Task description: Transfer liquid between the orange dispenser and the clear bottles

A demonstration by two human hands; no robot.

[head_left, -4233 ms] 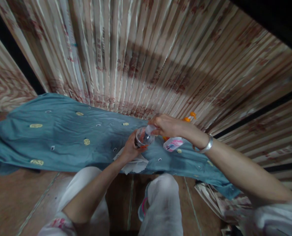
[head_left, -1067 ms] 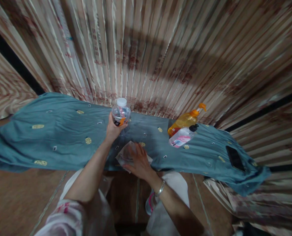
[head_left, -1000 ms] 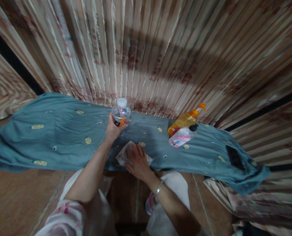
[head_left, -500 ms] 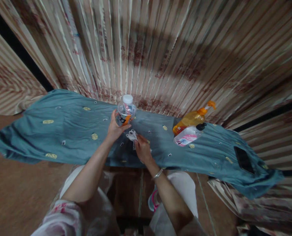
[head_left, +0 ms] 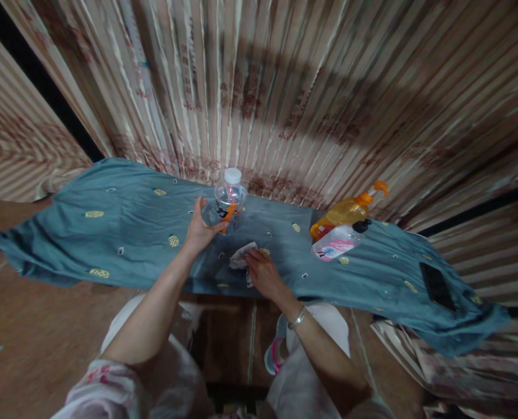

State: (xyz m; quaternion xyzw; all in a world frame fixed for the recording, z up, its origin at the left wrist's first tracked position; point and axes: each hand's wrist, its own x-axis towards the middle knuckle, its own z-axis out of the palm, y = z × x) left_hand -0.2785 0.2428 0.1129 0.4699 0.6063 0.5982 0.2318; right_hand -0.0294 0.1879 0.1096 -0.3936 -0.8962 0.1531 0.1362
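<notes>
A clear plastic bottle [head_left: 231, 201] with a white cap and an orange and black label stands upright near the back edge of the cloth-covered table. My left hand [head_left: 202, 228] is at its left side, fingers spread, the thumb reaching across its lower front; the fingers look apart from the bottle. Nearer to me, a crumpled whitish cloth or tissue [head_left: 240, 256] lies against the tabletop, its right part under the fingers of my right hand [head_left: 263, 270], which are pressed together on it.
On the right stand an orange pump bottle [head_left: 340, 216] and, before it, a clear pink-labelled bottle [head_left: 338, 241] with a black top. A black phone [head_left: 437, 286] lies at the right end of the teal tablecloth [head_left: 132, 233]. A pleated curtain [head_left: 259, 105] hangs behind.
My left hand has loosened from the bottle, its fingers spreading leftward. My right hand has come down with the cloth, which is now flatter on the table. The view has shifted slightly.
</notes>
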